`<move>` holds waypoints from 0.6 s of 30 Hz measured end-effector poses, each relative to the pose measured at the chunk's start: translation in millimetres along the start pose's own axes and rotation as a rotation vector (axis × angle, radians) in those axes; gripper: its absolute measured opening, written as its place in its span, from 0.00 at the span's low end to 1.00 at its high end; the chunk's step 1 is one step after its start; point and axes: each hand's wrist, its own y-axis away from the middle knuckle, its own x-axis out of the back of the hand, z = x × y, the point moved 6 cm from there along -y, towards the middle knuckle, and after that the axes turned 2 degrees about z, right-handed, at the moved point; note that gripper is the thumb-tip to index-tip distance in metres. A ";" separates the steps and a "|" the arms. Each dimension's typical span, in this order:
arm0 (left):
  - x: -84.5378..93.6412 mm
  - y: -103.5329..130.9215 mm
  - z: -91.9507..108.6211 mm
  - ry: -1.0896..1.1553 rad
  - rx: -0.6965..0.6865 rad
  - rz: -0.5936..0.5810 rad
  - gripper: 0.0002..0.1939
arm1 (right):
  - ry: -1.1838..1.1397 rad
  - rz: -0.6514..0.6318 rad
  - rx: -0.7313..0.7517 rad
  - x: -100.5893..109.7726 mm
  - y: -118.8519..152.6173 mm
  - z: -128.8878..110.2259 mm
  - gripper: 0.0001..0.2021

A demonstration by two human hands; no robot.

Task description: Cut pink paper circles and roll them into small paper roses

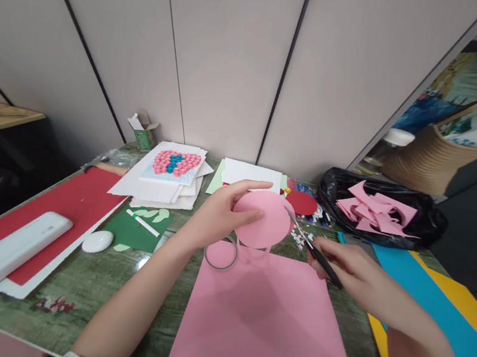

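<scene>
Pinched the pink paper disc (262, 224) between the thumb and fingers of the left hand (232, 204), raised above the pink sheets' (264, 327) far edge, around mid-width of the desk (103, 287). Gripped the black-handled scissors (328, 266) in the right hand (343, 258), blades at the disc's right rim. Risked bending the unsupported paper away from the blades, and so nicking the round outline. Could have spoiled the curve by swinging the scissors rather than turning the disc. Could also, through a low left wrist, have knocked the thin ring (219, 268) lying at the sheets' far left corner.
</scene>
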 end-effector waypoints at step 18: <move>-10.8 3.8 -2.8 0.022 0.102 -0.103 0.24 | -0.026 -0.009 -0.045 -4.6 -1.2 -4.4 0.09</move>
